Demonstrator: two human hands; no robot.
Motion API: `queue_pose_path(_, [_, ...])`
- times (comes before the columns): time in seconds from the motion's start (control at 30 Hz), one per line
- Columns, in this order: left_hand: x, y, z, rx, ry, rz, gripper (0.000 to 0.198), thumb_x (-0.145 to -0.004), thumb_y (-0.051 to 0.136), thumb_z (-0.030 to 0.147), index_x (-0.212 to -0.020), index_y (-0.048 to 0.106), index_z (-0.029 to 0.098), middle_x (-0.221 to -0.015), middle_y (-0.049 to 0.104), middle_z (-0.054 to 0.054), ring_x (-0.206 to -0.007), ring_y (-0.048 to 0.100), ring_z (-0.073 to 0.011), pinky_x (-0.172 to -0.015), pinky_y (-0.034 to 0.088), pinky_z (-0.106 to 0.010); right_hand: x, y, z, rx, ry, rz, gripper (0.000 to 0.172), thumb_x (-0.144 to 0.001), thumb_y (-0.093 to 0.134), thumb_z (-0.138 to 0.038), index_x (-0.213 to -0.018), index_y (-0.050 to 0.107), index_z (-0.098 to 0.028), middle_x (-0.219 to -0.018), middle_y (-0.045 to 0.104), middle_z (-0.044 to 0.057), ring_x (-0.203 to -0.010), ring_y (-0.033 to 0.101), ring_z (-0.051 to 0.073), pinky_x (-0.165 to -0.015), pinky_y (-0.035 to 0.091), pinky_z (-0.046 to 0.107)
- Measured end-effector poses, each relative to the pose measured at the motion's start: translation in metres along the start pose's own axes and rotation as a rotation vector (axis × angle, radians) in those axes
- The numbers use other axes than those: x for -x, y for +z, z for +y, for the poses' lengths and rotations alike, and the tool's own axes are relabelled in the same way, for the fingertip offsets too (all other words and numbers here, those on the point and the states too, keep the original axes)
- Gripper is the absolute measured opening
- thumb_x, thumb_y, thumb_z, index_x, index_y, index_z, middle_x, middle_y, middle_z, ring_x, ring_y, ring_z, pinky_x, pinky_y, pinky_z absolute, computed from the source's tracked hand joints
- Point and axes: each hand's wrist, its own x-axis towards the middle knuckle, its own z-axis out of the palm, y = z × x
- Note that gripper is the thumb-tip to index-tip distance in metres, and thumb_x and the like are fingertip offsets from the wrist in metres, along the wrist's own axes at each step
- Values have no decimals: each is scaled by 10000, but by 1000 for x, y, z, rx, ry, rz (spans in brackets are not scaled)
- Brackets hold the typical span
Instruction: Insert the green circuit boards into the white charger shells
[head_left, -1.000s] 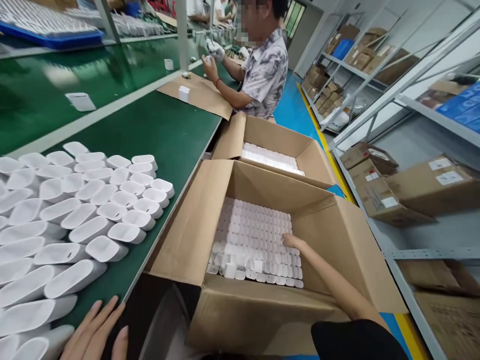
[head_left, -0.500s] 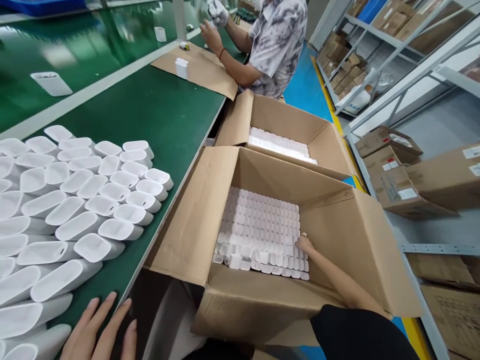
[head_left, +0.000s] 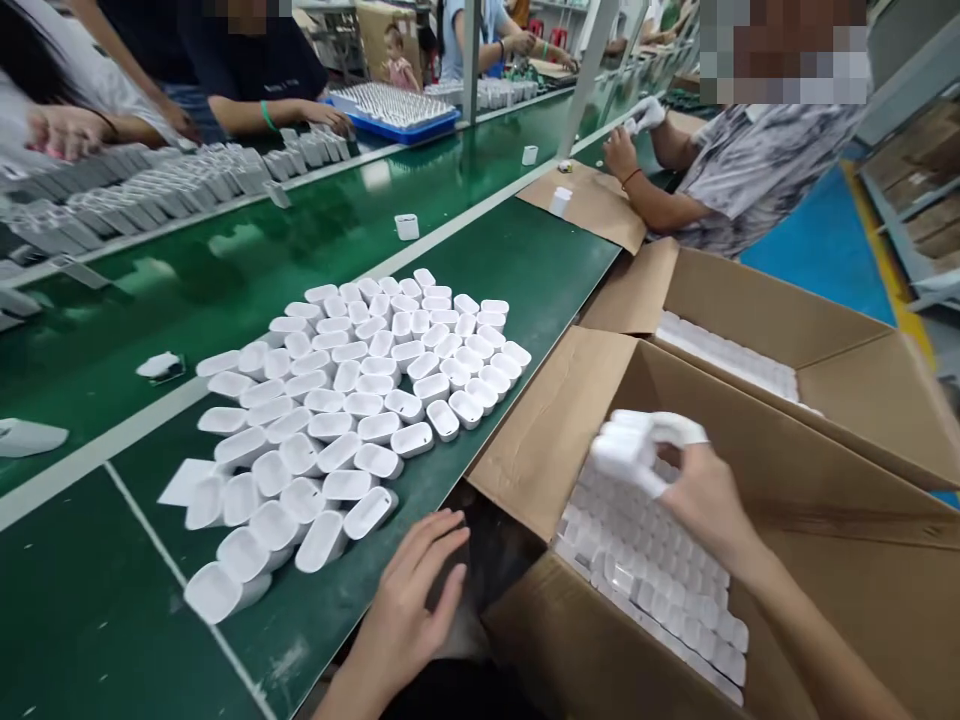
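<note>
My right hand [head_left: 709, 500], with white covers on its fingertips, grips a small stack of white plastic casings [head_left: 624, 445]. It is raised over an open cardboard box [head_left: 847, 550]. Rows of similar white casings [head_left: 690, 610] fill the bottom of that box; its far end is partly hidden by the hand. By the near edge of the green table [head_left: 559, 265], my left hand [head_left: 409, 595] hangs with fingers apart, nothing in it. Left of it on the table, many oval white casings [head_left: 379, 385] stand close together on end.
A second cardboard box [head_left: 817, 310] with white casings stands behind the first. A co-worker [head_left: 765, 180] works beyond a cardboard sheet [head_left: 600, 215]. Across the green belt [head_left: 315, 235], other people handle rows of casings and a blue tray [head_left: 420, 130]. A few loose casings [head_left: 406, 228] lie on the belt.
My right hand has come up out of the box, now gripping casings. The view has swung left, showing more of the table and people opposite. My left hand stays by the table edge.
</note>
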Motion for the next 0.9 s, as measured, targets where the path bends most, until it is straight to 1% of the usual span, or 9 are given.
queue_pose_path(0.1, [0,-3,24,140,27,-198,330,-891,488,135,-1209,536,210,-1247,620,-85,-1233,546,-231,-993,534,-380,16,35,-103,-26,-557,-417,181,-822,572,-257,-969,612,-159,-963,666,121,-841,614,233,-748,511,360])
queue_pose_path(0.2, [-3,1,31,187,-11,-245,347,-869,506,150,-1206,547,221,-1209,638,-94,-1161,599,-263,-944,557,-414,26,73,-176,-11,-672,-507,90,-779,582,-170,-838,633,-124,-836,668,148,-886,591,302,-706,502,400])
queue_pose_path(0.3, [-10,6,17,168,-128,-113,330,-888,488,198,-1216,528,181,-1119,665,-139,-1060,651,-300,-884,569,-474,24,80,-198,-34,-673,-520,186,-747,576,-87,-925,630,-93,-907,663,169,-916,597,299,-670,508,374])
queue_pose_path(0.37, [-15,9,6,174,-185,-58,419,-917,470,238,-1327,435,162,-1222,616,-181,-1163,601,-324,-948,527,-522,18,59,-184,-119,-660,-519,211,-809,576,-140,-1014,619,-119,-964,659,137,-915,609,250,-711,518,352])
queue_pose_path(0.47, [-22,10,0,217,-265,-25,593,-944,458,278,-1479,213,210,-1498,377,-174,-1385,392,-312,-1084,416,-533,3,11,-127,-453,-549,-455,275,-891,567,-297,-1139,601,-183,-964,672,73,-875,633,193,-790,521,349])
queue_pose_path(0.6, [-31,10,1,210,-244,-14,467,-948,470,259,-1403,373,296,-1523,372,-64,-1417,349,-254,-1110,414,-459,-16,-22,-15,-474,-203,-310,352,-989,347,-418,-1113,583,-189,-979,691,87,-792,657,170,-692,551,324])
queue_pose_path(0.67, [-34,11,-1,174,-177,-19,372,-944,475,238,-1312,480,296,-1447,478,-41,-1395,386,-240,-1114,410,-446,-18,-7,37,-359,-146,-380,453,-1021,229,-405,-1047,596,-141,-872,684,93,-701,654,155,-608,550,297])
queue_pose_path(0.77, [-37,15,-6,91,-92,-39,335,-938,483,228,-1269,525,259,-1402,523,-57,-1385,398,-256,-1112,406,-453,-6,50,87,-186,-150,-590,305,-984,472,-396,-1008,616,-128,-813,657,20,-631,630,115,-572,543,260])
queue_pose_path(0.9, [-38,23,-11,2,-23,-60,387,-928,500,207,-1316,501,202,-1412,509,-99,-1389,389,-284,-1108,403,-453,26,146,96,39,-306,-812,255,-934,589,-335,-1103,605,-144,-1039,648,52,-843,652,165,-724,570,334])
